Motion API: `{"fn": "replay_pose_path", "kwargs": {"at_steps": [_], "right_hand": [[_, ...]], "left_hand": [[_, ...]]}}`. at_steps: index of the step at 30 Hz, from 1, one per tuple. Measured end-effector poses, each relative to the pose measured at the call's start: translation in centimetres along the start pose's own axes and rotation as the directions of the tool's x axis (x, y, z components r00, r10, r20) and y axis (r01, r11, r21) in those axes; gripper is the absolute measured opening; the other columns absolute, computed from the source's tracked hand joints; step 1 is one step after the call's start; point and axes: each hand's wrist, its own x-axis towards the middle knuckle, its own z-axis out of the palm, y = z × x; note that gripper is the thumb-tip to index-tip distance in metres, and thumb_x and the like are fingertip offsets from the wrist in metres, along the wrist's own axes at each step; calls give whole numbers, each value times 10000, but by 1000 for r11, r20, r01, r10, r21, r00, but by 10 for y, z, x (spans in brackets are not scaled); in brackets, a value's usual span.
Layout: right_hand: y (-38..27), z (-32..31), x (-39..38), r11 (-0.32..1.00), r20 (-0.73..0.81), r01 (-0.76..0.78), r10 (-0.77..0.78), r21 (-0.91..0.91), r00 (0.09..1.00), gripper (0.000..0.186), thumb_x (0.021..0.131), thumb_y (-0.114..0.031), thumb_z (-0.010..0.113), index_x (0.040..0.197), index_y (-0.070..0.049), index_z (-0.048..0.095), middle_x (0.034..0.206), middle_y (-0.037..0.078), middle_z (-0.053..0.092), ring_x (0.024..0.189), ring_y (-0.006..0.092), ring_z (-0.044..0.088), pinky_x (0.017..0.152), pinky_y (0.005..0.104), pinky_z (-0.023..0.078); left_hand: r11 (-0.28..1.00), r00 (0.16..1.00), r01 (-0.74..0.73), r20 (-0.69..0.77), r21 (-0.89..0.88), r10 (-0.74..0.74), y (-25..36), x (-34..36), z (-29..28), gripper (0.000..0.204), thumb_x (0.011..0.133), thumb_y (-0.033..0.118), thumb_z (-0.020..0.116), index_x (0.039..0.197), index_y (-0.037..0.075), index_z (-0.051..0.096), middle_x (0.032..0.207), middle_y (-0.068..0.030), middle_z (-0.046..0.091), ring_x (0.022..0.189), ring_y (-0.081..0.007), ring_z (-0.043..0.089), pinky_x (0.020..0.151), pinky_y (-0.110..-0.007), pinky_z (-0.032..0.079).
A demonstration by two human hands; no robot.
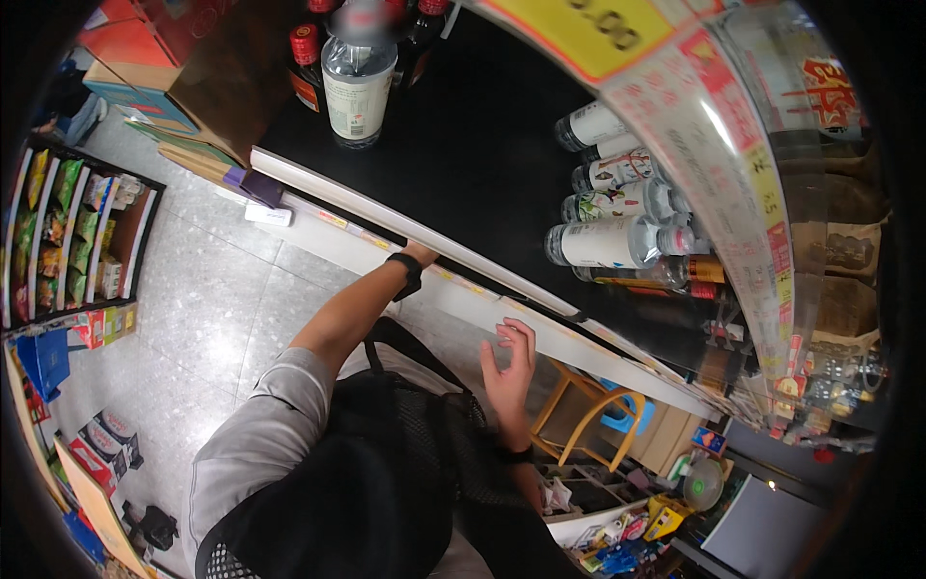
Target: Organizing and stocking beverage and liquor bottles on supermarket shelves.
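Observation:
My left hand (422, 254), with a black band at the wrist, reaches in at the white front edge of a black shelf (463, 125). Its fingers are hidden behind that edge, so I cannot see what they touch. My right hand (511, 372) hangs in the air in front of the shelf, fingers loosely bent and apart, holding nothing. On the shelf at the far left stands a clear bottle (357, 96) with a white label, beside dark red-capped bottles (305, 56). Several clear labelled bottles (608, 241) stand at the right of the shelf.
Price tag strips (762, 193) curve along an upper shelf at right. Cardboard boxes (145, 92) stand by the shelf's left end. A snack rack (77, 232) stands across the grey tiled floor (212, 251). A wooden chair (588, 410) is right of my right hand.

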Motion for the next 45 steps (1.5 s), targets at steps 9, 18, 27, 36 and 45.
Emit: {"fn": "replay_pose_path", "kwargs": {"at_steps": [9, 18, 27, 36, 45], "right_hand": [[4, 13, 38, 961, 195, 186, -226, 206, 954, 430, 844, -46, 805, 1235, -9, 631, 1249, 151, 626, 991, 287, 671, 847, 371, 556], [-65, 28, 78, 740, 212, 577, -661, 345, 720, 632, 787, -219, 821, 1372, -168, 588, 1414, 137, 585, 1275, 366, 569, 1047, 492, 430], [-165, 58, 141, 604, -281, 734, -679, 312, 678, 447, 918, -166, 773, 1306, -54, 582, 1274, 230, 674, 1111, 409, 695, 1008, 538, 553], [-233, 125, 174, 683, -353, 708, -628, 177, 694, 540, 790, -113, 892, 1271, 9, 678, 1224, 209, 693, 1078, 363, 714, 930, 441, 599], [-242, 169, 182, 729, -347, 671, -669, -134, 657, 618, 702, -123, 850, 1300, -56, 710, 1268, 99, 747, 991, 169, 679, 889, 350, 404]], "left_hand": [[844, 920, -340, 332, 415, 208, 95, -47, -130, 616, 755, 48, 714, 1362, 85, 613, 1341, -190, 648, 1090, -388, 695, 869, -480, 592], [792, 813, -531, 446, 302, 375, 231, -92, -231, 714, 814, 177, 718, 1475, -9, 522, 1464, -200, 609, 1314, -365, 634, 1004, -432, 584], [705, 728, -685, 136, 181, 672, 272, -15, -301, 725, 636, -56, 706, 1353, -29, 596, 1355, -210, 685, 1255, -404, 672, 1015, -448, 590], [792, 800, -581, -49, 188, 598, 248, 18, -359, 704, 674, -141, 712, 1358, -42, 579, 1320, -231, 705, 1282, -392, 666, 1035, -417, 562], [901, 887, -433, -182, -13, 424, 191, 27, -350, 860, 864, 113, 799, 1581, 10, 335, 1581, -222, 470, 1436, -330, 505, 1183, -444, 406]]}}
